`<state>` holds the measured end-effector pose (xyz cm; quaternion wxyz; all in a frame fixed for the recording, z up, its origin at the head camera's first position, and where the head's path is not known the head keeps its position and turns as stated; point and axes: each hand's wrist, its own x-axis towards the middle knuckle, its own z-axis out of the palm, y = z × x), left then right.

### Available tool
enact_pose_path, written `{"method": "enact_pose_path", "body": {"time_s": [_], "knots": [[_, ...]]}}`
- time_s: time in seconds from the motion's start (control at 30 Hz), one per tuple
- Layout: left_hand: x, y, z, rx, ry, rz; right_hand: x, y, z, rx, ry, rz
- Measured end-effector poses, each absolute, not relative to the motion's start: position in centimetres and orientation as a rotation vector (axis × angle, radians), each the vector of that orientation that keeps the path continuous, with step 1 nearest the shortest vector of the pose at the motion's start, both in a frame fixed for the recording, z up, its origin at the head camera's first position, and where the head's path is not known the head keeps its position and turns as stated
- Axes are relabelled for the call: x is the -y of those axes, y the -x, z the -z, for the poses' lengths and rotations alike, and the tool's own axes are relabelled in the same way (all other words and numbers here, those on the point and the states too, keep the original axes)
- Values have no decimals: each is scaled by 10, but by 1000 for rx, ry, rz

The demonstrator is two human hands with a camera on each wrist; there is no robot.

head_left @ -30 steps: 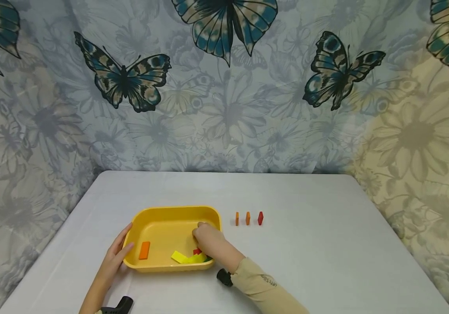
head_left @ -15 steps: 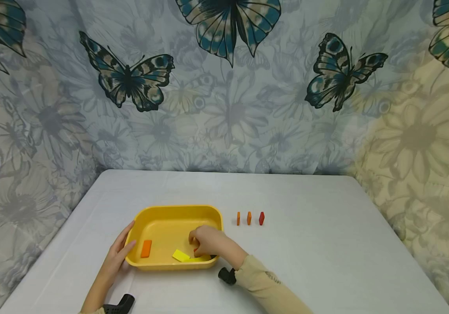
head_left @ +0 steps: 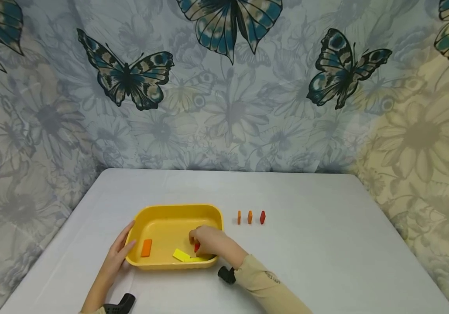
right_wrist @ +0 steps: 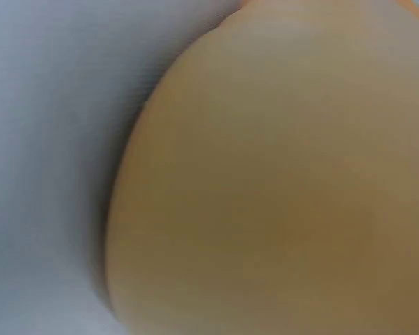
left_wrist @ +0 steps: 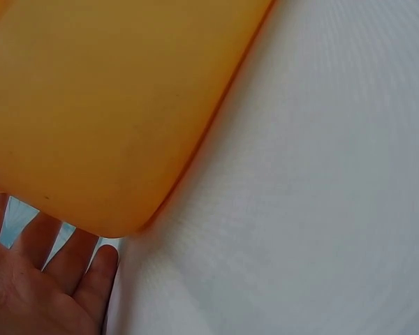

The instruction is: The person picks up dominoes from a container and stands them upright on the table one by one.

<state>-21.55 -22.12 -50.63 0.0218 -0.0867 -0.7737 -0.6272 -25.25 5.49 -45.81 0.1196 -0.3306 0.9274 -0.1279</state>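
Observation:
A yellow tray (head_left: pixel 169 213) sits on the white table (head_left: pixel 306 244). My right hand (head_left: pixel 204 240) is inside the tray at its right side and pinches a small red block (head_left: pixel 197 247). Yellow blocks (head_left: pixel 182 255) lie flat just below it, and an orange block (head_left: pixel 146 247) lies at the tray's left. My left hand (head_left: pixel 119 253) rests with straight fingers against the tray's left outer wall (left_wrist: pixel 112 118), its fingers (left_wrist: pixel 70 272) beside the corner. The right wrist view shows only the tray's outer wall (right_wrist: pixel 279 195), blurred.
Three small blocks stand upright in a row right of the tray: two orange blocks (head_left: pixel 244 217) and a red one (head_left: pixel 262 217). A butterfly-print cloth (head_left: pixel 224 87) hangs behind the table. Black wrist camera mounts (head_left: pixel 224 274) sit near the front edge.
My right hand has drawn back from the tray's far right corner to its near right and picked up the red block from beside the yellow ones. The left hand has not moved.

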Motion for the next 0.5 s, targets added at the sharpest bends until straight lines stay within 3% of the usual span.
{"method": "enact_pose_path", "body": {"time_s": [0.17, 0.5], "knots": [[220, 213, 510, 2387, 293, 1951, -58, 249, 463, -2705, 926, 406], [220, 216, 506, 2393, 298, 1944, -73, 252, 462, -2744, 1277, 977]]}}
